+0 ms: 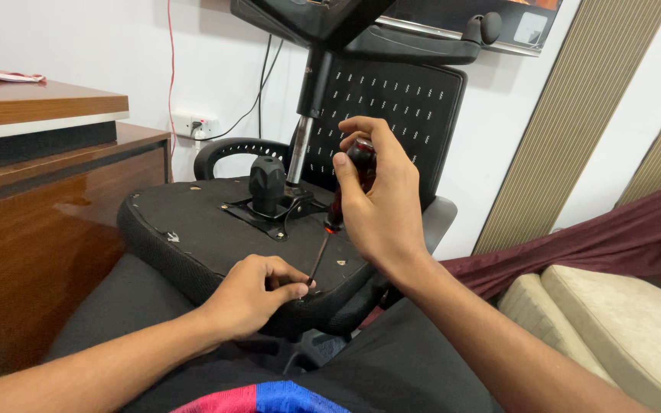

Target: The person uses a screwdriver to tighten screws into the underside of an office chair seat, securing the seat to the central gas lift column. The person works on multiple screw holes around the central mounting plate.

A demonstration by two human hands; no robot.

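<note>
On the upturned chair seat [193,229]: our right hand [380,206] grips the screwdriver [343,195]; left hand [250,294] pinches its tip. We judge: keep shaft upright, press firmly.

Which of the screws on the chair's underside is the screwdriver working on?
The near-edge screw, pinched by the left hand; the others sit untouched farther off.

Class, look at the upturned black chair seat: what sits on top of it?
On the chair seat sit a black metal plate with a knob, and the screwdriver tip. The left hand covers the screw itself.
</note>
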